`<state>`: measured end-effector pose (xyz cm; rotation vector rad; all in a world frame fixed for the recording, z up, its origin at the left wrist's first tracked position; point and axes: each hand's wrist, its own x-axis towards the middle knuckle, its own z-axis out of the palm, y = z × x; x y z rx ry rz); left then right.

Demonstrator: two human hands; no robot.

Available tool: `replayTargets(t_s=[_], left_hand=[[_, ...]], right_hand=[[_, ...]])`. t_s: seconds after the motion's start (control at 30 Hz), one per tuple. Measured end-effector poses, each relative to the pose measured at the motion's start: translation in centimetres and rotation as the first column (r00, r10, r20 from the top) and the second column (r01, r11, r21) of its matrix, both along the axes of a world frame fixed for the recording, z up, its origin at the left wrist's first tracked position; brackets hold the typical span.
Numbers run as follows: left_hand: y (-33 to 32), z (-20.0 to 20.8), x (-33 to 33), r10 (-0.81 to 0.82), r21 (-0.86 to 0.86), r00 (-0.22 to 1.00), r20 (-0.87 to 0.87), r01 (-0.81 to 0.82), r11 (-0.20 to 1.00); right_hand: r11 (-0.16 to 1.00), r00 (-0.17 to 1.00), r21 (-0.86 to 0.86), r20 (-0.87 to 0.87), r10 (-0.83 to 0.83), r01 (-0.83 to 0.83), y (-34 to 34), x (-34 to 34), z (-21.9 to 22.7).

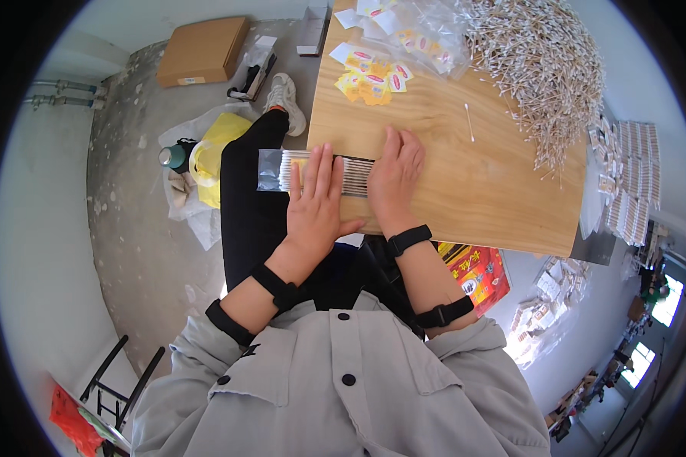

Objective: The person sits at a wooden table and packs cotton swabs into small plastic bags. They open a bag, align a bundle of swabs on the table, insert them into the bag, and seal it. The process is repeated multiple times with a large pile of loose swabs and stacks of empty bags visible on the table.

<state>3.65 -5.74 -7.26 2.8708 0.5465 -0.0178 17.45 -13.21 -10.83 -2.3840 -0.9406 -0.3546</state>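
A flat row of white cotton swabs [356, 177] lies crosswise at the table's left front edge, bordered by a dark strip. Its left end is in a clear plastic bag [268, 169] that juts past the edge. My left hand [315, 199] rests flat on the row, fingers stretched out and slightly apart. Under those fingers a bit of yellow card shows. At the row's right end is my right hand [396, 175], its fingers bent and pressed together; what they hold, if anything, is hidden. A single cotton swab [469, 123] lies farther right.
A large heap of loose cotton swabs [545, 68] covers the table's far right. Yellow and white cards [373, 80] and clear bags [427, 34] lie at the far left of the wooden table [495, 206]. Stacked swab packs [634, 171] stand beyond its right side.
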Motion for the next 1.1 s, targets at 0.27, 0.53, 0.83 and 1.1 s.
replayTargets(t_s=[0.27, 0.53, 0.83, 1.1], left_hand=[[0.4, 1.3, 0.1, 0.055, 0.006, 0.996, 0.068, -0.056, 0.998], [-2.6, -0.4, 1.5, -0.066, -0.004, 0.996, -0.058, 0.066, 0.998], [-2.7, -1.1, 1.3, -0.041, -0.069, 0.999, 0.001, 0.041, 0.997], [-2.7, -1.5, 1.3, -0.026, -0.077, 0.999, 0.030, 0.028, 0.997]], right_hand=[[1.000, 1.000, -0.028, -0.010, -0.004, 0.003, 0.0, -0.2, 0.5], [0.999, 1.000, -0.031, -0.015, 0.011, -0.011, -0.2, 0.0, 0.1], [0.994, 0.989, 0.108, -0.141, 0.035, -0.019, -0.5, 0.0, 0.0], [0.542, 0.502, 0.667, -0.744, 0.441, 0.511, -2.5, -3.1, 0.9]])
